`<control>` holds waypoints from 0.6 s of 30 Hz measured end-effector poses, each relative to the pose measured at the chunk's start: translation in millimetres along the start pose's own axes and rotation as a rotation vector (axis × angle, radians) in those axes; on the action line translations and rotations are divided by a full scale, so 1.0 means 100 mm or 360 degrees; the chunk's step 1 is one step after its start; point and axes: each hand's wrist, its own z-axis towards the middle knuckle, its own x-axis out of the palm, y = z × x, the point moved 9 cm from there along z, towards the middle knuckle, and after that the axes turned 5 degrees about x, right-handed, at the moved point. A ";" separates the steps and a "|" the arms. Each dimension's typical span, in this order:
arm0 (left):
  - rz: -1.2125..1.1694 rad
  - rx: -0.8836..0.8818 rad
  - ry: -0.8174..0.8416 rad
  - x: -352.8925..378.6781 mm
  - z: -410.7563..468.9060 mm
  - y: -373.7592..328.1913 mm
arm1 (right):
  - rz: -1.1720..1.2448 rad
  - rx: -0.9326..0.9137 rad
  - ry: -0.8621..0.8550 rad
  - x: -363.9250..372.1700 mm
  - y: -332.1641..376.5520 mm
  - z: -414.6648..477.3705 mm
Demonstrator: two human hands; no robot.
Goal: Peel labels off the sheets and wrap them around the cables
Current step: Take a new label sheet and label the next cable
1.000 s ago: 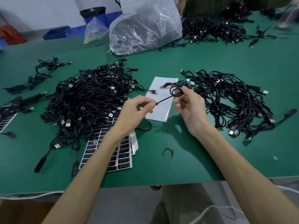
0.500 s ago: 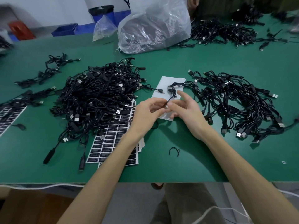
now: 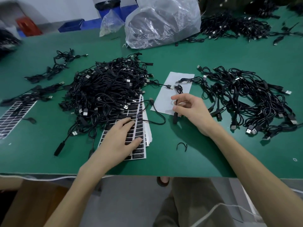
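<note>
My left hand (image 3: 122,136) lies flat with spread fingers on the stack of black label sheets (image 3: 139,141) at the table's front middle. My right hand (image 3: 190,110) pinches a thin black cable (image 3: 176,102) between thumb and fingers; the cable's thick end (image 3: 175,118) hangs down to the table and its upper part loops over a white backing sheet (image 3: 165,97). A large heap of black cables (image 3: 108,89) lies left of the sheets. A second spread of cables (image 3: 246,99) lies on the right.
A crumpled clear plastic bag (image 3: 162,23) sits at the back. Another label sheet (image 3: 11,117) lies at the left edge, a cable tie (image 3: 181,146) near the front, and more cables (image 3: 229,28) at the far right back. Blue bins (image 3: 72,27) stand beyond the green table (image 3: 196,161).
My left hand let go of the cable and moved down-left onto the label sheets. My right hand keeps the cable and has lowered it toward the table.
</note>
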 end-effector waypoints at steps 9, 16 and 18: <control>-0.0175 0.0006 -0.0071 0.05 -0.01 0.05 | -0.0025 -0.0009 -0.0014 -0.03 -0.03 0.00; -0.0033 -0.0013 -0.0312 -0.09 -0.08 -0.09 | -0.0161 -0.0029 0.0032 0.01 -0.04 -0.01; 0.0140 -0.0064 -0.0453 -0.22 -0.12 -0.11 | -0.0217 -0.0041 0.0038 0.03 -0.03 -0.03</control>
